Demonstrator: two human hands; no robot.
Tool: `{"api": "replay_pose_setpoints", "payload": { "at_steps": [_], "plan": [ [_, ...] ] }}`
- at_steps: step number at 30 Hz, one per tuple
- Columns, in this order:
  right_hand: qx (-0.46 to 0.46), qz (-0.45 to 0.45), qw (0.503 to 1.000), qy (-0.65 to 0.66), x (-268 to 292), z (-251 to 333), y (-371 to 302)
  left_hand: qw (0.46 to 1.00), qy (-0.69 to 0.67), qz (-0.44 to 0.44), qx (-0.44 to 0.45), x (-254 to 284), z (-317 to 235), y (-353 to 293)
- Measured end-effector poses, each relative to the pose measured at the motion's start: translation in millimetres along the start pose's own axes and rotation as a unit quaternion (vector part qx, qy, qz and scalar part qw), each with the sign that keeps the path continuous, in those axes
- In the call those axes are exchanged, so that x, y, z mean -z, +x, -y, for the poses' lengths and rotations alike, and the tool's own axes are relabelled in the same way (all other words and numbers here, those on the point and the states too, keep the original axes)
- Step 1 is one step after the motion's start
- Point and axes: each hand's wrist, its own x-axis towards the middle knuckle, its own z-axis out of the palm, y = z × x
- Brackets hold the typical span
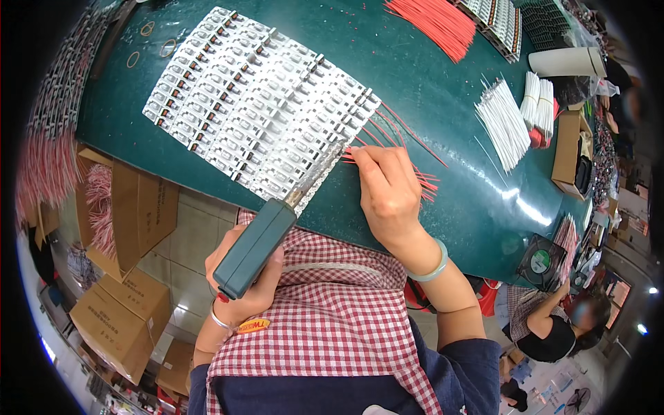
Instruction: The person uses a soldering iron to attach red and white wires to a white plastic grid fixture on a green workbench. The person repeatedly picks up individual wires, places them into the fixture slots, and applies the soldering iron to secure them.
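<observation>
On the green table lies a panel (256, 97) of white plastic parts set in tight rows. My left hand (238, 294) is wrapped round a soldering iron (254, 245) with a boxy dark green handle. Its metal shaft slants up along the panel's near right edge. Close to the tip, my right hand (389, 190) pinches the end of a red wire (348, 156) at that edge. Several other red wires (422, 146) stick out from the panel's right side, some passing behind my right hand. The exact contact between tip and wire is too small to make out.
A bundle of red wires (437, 26) lies at the far edge, and white wires (503, 126) lie on the right. Cardboard boxes (121, 325) stand on the floor at left. Another person (553, 325) sits at lower right near a black fan (541, 261).
</observation>
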Motion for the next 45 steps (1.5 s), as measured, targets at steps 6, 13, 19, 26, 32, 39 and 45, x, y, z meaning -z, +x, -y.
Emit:
{"api": "replay_pose_setpoints", "payload": {
  "at_steps": [6,13,19,26,32,39,45],
  "plan": [
    [0.015,-0.033,0.999,0.027,4.2,7.8,0.3,1.000,0.000,-0.014,0.011,0.0,4.8,-7.5],
    [0.001,-0.011,1.000,0.026,0.9,10.5,-4.0,1.000,-0.001,-0.018,-0.021,2.4,-6.4,1.9],
    [0.007,-0.006,1.000,0.019,0.6,11.3,-4.6,0.999,0.035,0.002,-0.031,6.2,-12.5,5.8],
    [0.009,0.000,1.000,0.010,0.1,12.6,-5.8,0.999,0.026,0.004,-0.025,5.4,-15.0,8.2],
    [0.010,0.003,1.000,0.006,0.8,13.6,-5.6,0.999,0.040,-0.001,-0.022,6.5,-14.5,5.4],
    [0.011,-0.005,1.000,0.001,-1.5,13.3,-6.9,0.999,0.016,-0.019,-0.031,6.8,-2.4,-6.8],
    [0.021,-0.038,0.999,0.019,0.1,15.2,-6.1,1.000,-0.003,-0.023,0.009,7.3,2.2,-15.5]
  ]
}}
